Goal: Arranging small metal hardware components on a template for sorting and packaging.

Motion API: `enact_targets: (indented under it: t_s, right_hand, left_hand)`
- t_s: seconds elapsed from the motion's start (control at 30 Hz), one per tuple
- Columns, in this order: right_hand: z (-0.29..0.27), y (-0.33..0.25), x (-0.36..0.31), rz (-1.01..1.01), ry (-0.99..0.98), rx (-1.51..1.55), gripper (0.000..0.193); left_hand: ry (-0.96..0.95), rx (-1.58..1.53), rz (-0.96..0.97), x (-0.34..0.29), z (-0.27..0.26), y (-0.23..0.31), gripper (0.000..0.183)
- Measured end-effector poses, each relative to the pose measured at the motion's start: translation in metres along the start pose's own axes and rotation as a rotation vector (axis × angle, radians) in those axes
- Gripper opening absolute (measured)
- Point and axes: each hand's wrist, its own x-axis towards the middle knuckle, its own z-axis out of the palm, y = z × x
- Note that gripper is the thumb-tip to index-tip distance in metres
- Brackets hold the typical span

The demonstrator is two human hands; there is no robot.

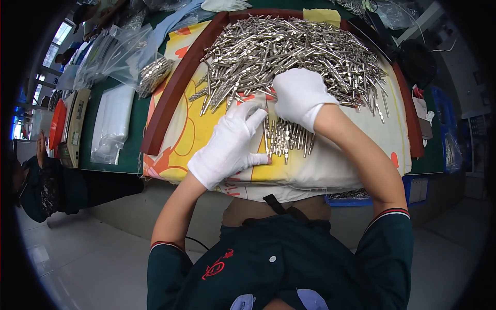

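Observation:
My left hand (227,147), in a white glove, reaches in over the yellow patterned cloth (178,132). Its thumb and forefinger are spread to the two ends of a slim silvery metal rod (266,132), which stands nearly lengthwise between them. Just right of that rod lies a row of similar rods (289,138), side by side. My right hand (302,95), also gloved in white, is closed above the row at the near edge of a big heap of loose metal rods (294,46). Its fingertips are mostly hidden, so what they pinch does not show.
Dark red wooden bars (178,88) frame the cloth. To the left are a bundle of rods in clear plastic (155,75), flat plastic bags (110,121) and a scale (75,129). A person (41,181) is at far left. Below the table's right edge sits a blue bin (416,190).

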Motion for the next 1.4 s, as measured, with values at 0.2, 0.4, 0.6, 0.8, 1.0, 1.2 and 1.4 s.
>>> enact_targets:
  t_s: [0.2, 0.4, 0.6, 0.8, 1.0, 1.2, 1.4]
  right_hand:
    - [-0.004, 0.044, -0.073, 0.238, 0.182, 0.403, 0.017]
    - [0.027, 0.069, -0.094, 0.438, 0.122, 0.648, 0.015]
    - [0.024, 0.087, -0.098, 0.397, 0.042, 0.411, 0.017]
    - [0.033, 0.045, -0.114, 0.264, 0.299, 0.069, 0.021]
    - [0.054, 0.022, -0.118, 0.082, 0.301, 0.047, 0.016]
    - [0.058, 0.025, -0.133, 0.304, 0.261, 0.131, 0.018]
    - [0.06, 0.022, -0.122, 0.342, 0.336, 0.185, 0.024]
  left_hand:
    - [-0.012, 0.077, 0.202, 0.009, -0.002, -0.001, 0.068]
    - [0.011, 0.136, 0.314, 0.015, 0.012, 0.016, 0.09]
    - [0.191, 0.153, 0.153, 0.009, 0.021, 0.009, 0.071]
    - [0.176, 0.058, -0.015, -0.007, 0.011, 0.024, 0.078]
    - [0.01, -0.001, -0.136, -0.008, 0.014, 0.024, 0.072]
    - [-0.037, -0.108, -0.094, -0.005, 0.013, 0.027, 0.064]
    - [-0.012, -0.207, 0.039, 0.002, 0.022, 0.025, 0.06]
